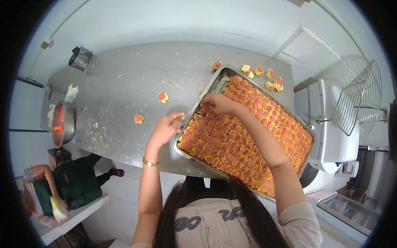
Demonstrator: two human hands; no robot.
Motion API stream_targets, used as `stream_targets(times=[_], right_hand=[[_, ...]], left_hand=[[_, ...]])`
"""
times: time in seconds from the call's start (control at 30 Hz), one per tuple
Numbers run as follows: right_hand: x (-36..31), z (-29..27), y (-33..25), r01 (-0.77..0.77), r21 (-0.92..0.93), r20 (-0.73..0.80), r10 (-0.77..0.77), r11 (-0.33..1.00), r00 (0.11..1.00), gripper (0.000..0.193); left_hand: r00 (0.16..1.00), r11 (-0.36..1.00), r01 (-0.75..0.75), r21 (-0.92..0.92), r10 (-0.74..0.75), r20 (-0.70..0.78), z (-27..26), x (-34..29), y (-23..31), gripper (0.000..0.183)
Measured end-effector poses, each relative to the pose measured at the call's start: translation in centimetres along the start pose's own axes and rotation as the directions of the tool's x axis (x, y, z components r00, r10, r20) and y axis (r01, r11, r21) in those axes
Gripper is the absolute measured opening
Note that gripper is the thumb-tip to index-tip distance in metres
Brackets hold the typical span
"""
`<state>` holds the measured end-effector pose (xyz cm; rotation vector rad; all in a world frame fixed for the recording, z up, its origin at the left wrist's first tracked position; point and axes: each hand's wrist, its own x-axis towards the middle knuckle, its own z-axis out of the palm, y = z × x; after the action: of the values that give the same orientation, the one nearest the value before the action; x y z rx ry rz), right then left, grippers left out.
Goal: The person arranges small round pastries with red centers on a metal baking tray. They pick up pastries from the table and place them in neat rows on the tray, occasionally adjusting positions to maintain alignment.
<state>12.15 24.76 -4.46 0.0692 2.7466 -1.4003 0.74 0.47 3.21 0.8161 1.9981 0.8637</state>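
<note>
A large metal tray (215, 84) is packed with rows of open-topped dumplings (248, 136), pink filling in yellow wrappers. My right hand (219, 103) reaches over the tray's upper left part, its fingers closed around a dumpling (205, 109) at the end of a row; the fingertips partly hide it. Just outside the tray's left edge hovers my left hand (165, 129), fingers loosely bent and apart, with nothing visible in them. On the table to the left lie two single dumplings (163, 97), apart from each other.
Several loose dumplings (269, 73) lie beyond the tray on the metal table (120, 82). A steel bowl (69, 124) of pink filling and a metal jug (79, 60) stand at the left. A white machine (331, 124) is at the right. Another person (45, 192) sits lower left.
</note>
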Motion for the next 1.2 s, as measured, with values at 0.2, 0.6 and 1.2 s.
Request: stream_targets(times=[0.2, 0.6, 1.2], right_hand=[[0.9, 0.4, -0.3, -0.164, -0.252, 0.104, 0.195, 0.954, 0.975, 0.038], [2.1, 1.0, -1.3, -0.154, -0.312, 0.102, 0.194, 0.938, 0.976, 0.020], [-20.7, -1.1, -6.2, -0.271, 0.140, -0.692, 0.289, 0.953, 0.662, 0.025]], left_hand=[[0.996, 0.997, 0.034, -0.069, -0.039, -0.075, -0.5, -3.3, -3.8, 0.034], [0.984, 0.998, 0.062, -0.021, -0.064, -0.163, -1.7, -7.3, -7.0, 0.032], [0.695, 0.493, -0.706, 0.508, 0.621, 0.363, 3.2, 8.5, 3.8, 0.026]])
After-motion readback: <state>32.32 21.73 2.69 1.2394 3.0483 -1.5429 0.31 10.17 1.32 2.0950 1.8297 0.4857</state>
